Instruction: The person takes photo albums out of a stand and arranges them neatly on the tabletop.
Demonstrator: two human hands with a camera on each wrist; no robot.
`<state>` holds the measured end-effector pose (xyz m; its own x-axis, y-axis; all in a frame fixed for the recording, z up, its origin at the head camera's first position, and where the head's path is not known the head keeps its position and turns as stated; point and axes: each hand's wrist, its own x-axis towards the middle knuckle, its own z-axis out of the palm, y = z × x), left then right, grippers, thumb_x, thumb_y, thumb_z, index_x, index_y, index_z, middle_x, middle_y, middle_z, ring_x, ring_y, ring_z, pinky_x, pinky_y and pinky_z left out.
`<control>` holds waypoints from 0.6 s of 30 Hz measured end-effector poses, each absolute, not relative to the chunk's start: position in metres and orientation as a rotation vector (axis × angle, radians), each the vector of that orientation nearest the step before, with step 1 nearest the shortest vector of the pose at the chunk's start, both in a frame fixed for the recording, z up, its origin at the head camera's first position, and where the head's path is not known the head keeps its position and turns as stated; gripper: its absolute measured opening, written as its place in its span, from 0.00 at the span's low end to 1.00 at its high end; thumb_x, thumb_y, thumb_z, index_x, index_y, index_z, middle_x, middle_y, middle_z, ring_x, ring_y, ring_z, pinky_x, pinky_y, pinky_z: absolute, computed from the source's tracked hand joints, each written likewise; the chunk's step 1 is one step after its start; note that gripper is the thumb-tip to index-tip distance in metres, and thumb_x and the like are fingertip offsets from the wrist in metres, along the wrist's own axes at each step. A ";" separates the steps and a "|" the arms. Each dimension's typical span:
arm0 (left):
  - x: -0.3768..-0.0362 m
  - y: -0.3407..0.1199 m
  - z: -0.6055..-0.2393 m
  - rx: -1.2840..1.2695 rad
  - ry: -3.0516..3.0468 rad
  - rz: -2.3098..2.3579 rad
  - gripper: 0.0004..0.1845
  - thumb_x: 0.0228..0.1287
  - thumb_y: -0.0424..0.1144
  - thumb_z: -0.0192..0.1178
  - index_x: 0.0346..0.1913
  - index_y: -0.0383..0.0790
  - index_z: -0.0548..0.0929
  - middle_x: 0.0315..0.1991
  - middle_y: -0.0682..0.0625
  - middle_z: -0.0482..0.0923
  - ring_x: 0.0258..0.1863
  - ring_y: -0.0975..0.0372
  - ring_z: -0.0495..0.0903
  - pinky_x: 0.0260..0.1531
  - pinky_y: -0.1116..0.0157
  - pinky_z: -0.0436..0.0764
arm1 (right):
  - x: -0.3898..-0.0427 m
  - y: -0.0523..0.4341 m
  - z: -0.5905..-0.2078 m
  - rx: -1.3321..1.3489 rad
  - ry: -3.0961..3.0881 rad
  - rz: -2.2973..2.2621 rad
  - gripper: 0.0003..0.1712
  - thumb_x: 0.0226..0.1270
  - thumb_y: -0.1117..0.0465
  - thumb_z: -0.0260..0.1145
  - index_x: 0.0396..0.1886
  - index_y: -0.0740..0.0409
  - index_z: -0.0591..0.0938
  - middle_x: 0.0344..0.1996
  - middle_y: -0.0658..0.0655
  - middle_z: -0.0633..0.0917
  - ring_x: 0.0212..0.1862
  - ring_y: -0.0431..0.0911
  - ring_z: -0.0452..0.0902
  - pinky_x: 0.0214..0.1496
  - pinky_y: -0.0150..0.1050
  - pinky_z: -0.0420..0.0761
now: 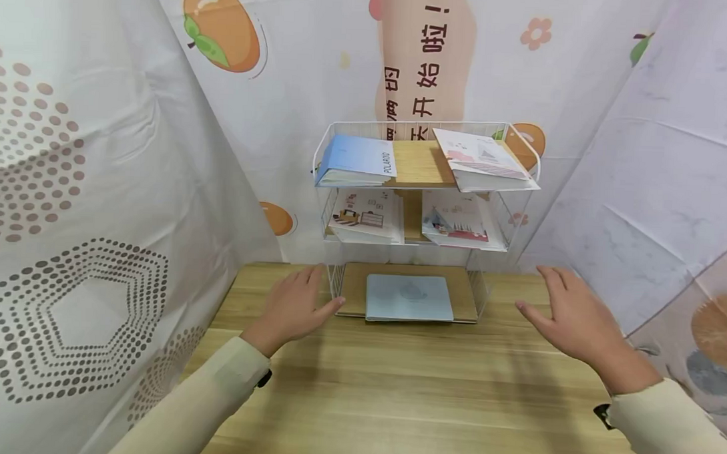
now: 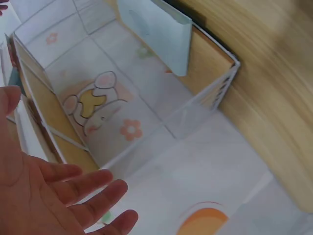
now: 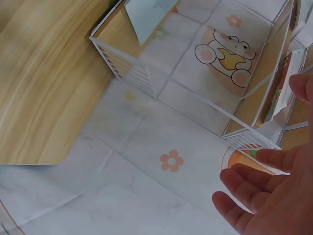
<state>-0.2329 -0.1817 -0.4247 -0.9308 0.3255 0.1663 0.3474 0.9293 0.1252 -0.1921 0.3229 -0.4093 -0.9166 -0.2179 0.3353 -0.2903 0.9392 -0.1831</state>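
Observation:
A white wire rack with three tiers stands at the back of the wooden table. A pale blue book lies flat on its bottom tier. My left hand hovers open by the rack's lower left corner, fingers straight, holding nothing. My right hand hovers open to the right of the rack, also holding nothing. A blue and white book and a pink-patterned book lie on the top tier. Two more illustrated books lie on the middle tier.
Printed cloth sheets hang on the left, back and right and close in the table. The wooden tabletop stretches from the rack toward me. Cream sleeves cover both forearms.

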 end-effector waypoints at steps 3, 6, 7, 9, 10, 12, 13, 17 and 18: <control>-0.233 -0.176 -0.420 -0.535 -2.932 -0.225 0.52 0.70 0.77 0.42 0.78 0.36 0.63 0.73 0.39 0.71 0.70 0.45 0.73 0.63 0.41 0.76 | -0.192 0.322 -0.405 0.377 -2.789 0.344 0.49 0.71 0.38 0.66 0.72 0.74 0.66 0.64 0.76 0.73 0.65 0.71 0.68 0.62 0.70 0.71; -0.234 -0.170 -0.414 -0.571 -2.920 -0.218 0.52 0.70 0.77 0.42 0.78 0.35 0.64 0.72 0.40 0.73 0.69 0.46 0.75 0.61 0.42 0.79 | -0.191 0.322 -0.402 0.359 -2.797 0.403 0.45 0.73 0.40 0.65 0.71 0.72 0.68 0.63 0.74 0.75 0.64 0.70 0.70 0.59 0.70 0.73; -0.234 -0.168 -0.412 -0.582 -2.919 -0.233 0.51 0.71 0.76 0.42 0.77 0.34 0.64 0.71 0.39 0.73 0.68 0.46 0.76 0.60 0.42 0.80 | -0.190 0.322 -0.401 0.350 -2.800 0.428 0.43 0.73 0.40 0.65 0.70 0.71 0.69 0.63 0.73 0.76 0.63 0.69 0.71 0.58 0.70 0.74; -0.234 -0.164 -0.408 -0.594 -2.927 -0.284 0.51 0.71 0.75 0.43 0.77 0.33 0.65 0.70 0.38 0.74 0.66 0.46 0.77 0.59 0.44 0.81 | -0.190 0.321 -0.398 0.343 -2.811 0.502 0.40 0.75 0.41 0.64 0.69 0.69 0.70 0.61 0.72 0.78 0.61 0.68 0.75 0.55 0.69 0.76; -0.234 -0.163 -0.406 -0.594 -2.933 -0.326 0.50 0.71 0.75 0.44 0.77 0.33 0.65 0.70 0.38 0.73 0.66 0.46 0.77 0.59 0.44 0.81 | -0.190 0.321 -0.397 0.340 -2.817 0.547 0.38 0.76 0.42 0.63 0.69 0.68 0.71 0.61 0.71 0.78 0.60 0.68 0.76 0.54 0.69 0.77; -0.233 -0.159 -0.402 -0.582 -2.944 -0.430 0.49 0.71 0.73 0.46 0.76 0.34 0.65 0.71 0.39 0.73 0.66 0.46 0.77 0.59 0.44 0.81 | -0.190 0.319 -0.393 0.344 -2.818 0.625 0.36 0.78 0.43 0.61 0.69 0.68 0.72 0.60 0.71 0.79 0.58 0.68 0.78 0.53 0.68 0.78; -0.233 -0.157 -0.400 -0.574 -2.947 -0.486 0.48 0.71 0.73 0.47 0.76 0.35 0.65 0.70 0.39 0.73 0.66 0.47 0.77 0.59 0.44 0.82 | -0.191 0.318 -0.391 0.346 -2.816 0.656 0.35 0.79 0.44 0.60 0.69 0.68 0.72 0.61 0.71 0.80 0.58 0.69 0.79 0.53 0.68 0.79; -0.234 -0.151 -0.392 -0.569 -2.943 -0.637 0.45 0.72 0.72 0.48 0.74 0.38 0.68 0.67 0.43 0.76 0.64 0.50 0.78 0.58 0.45 0.82 | -0.193 0.317 -0.383 0.353 -2.802 0.710 0.34 0.81 0.44 0.57 0.69 0.68 0.72 0.60 0.71 0.81 0.57 0.68 0.81 0.53 0.67 0.81; -0.234 -0.149 -0.390 -0.572 -2.944 -0.657 0.45 0.71 0.73 0.47 0.74 0.39 0.69 0.66 0.44 0.76 0.63 0.51 0.79 0.57 0.45 0.82 | -0.193 0.317 -0.381 0.350 -2.801 0.715 0.34 0.81 0.44 0.57 0.69 0.67 0.72 0.60 0.71 0.81 0.57 0.68 0.81 0.53 0.67 0.81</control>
<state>-0.2342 -0.1492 -0.3897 -0.9281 0.3413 0.1485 0.3721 0.8392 0.3965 -0.1930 0.3165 -0.3811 -0.9452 -0.1724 0.2773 -0.2843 0.8525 -0.4386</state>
